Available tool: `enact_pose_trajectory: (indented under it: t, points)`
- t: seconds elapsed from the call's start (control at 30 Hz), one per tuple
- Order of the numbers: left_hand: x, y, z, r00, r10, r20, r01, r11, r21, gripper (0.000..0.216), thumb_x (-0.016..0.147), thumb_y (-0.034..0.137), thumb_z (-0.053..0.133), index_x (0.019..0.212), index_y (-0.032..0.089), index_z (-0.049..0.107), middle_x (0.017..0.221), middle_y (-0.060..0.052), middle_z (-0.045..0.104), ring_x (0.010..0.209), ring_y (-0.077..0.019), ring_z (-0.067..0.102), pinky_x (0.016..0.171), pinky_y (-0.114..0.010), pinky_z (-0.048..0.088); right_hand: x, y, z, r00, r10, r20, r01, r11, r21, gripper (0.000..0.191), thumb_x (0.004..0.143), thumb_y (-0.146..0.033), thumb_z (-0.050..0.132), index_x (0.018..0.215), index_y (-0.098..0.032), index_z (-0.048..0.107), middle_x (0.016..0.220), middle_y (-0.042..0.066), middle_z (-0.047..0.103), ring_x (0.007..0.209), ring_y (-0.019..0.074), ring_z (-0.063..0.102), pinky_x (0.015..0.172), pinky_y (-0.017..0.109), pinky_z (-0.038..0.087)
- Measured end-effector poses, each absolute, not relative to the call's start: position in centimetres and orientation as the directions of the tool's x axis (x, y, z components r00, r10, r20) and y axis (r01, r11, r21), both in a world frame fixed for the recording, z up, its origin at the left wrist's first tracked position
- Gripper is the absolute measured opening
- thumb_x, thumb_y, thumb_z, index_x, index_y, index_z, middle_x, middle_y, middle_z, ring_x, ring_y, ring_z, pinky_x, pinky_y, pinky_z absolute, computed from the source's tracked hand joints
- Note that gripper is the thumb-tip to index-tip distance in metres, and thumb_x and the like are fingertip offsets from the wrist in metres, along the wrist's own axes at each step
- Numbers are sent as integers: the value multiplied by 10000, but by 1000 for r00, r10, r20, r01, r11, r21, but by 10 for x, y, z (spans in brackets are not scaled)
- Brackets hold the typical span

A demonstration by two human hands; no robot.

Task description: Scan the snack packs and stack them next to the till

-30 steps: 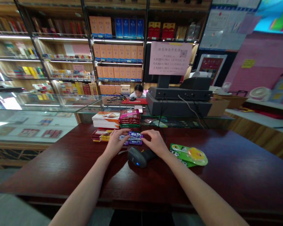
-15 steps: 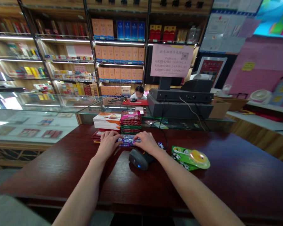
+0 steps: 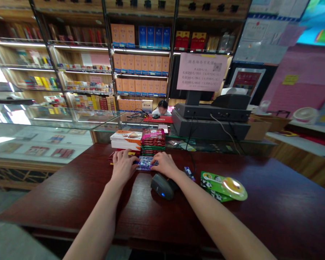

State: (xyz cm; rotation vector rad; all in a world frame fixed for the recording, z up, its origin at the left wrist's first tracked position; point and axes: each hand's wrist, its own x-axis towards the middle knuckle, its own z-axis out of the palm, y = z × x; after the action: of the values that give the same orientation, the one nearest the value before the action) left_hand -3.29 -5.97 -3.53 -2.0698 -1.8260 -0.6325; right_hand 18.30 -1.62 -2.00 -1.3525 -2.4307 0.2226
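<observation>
On the brown table (image 3: 70, 202), small purple packets (image 3: 145, 164) lie before the stacked bags (image 3: 153, 139) and the white boxes (image 3: 126, 140); the left hand (image 3: 123, 166) and the right hand (image 3: 165, 164) are half curled, with fingertips at opposite ends of the packets, which seems to steady them from both sides; whether the fingers really grip, I cannot tell; the scanner (image 3: 162, 186) lies nearer to the person, perhaps to leave both hands some room.
</observation>
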Motion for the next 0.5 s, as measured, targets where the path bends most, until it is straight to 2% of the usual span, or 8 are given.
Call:
enact_pose_trajectory:
  t: [0.3, 0.5]
  points:
    - [-40, -55, -44, 92, 859, 503, 985, -154, 83, 189, 795, 321, 749, 978, 357, 773, 1395, -77, 528, 1309, -385, 414, 1135, -684, 197, 179, -14, -21, -480, 854, 201, 801, 521, -296, 188, 799, -372, 786, 977, -311, 791, 1203, 28, 691, 1157, 265, 532, 933, 399, 369]
    - [-39, -56, -43, 78, 870, 487, 987, -137, 87, 203, 803, 312, 739, 998, 355, 769, 1418, -81, 515, 1326, -388, 408, 1137, -684, 199, 179, -15, -22, -476, 856, 200, 802, 516, -301, 211, 785, -398, 792, 974, -305, 788, 1197, 21, 698, 1154, 265, 540, 933, 400, 371]
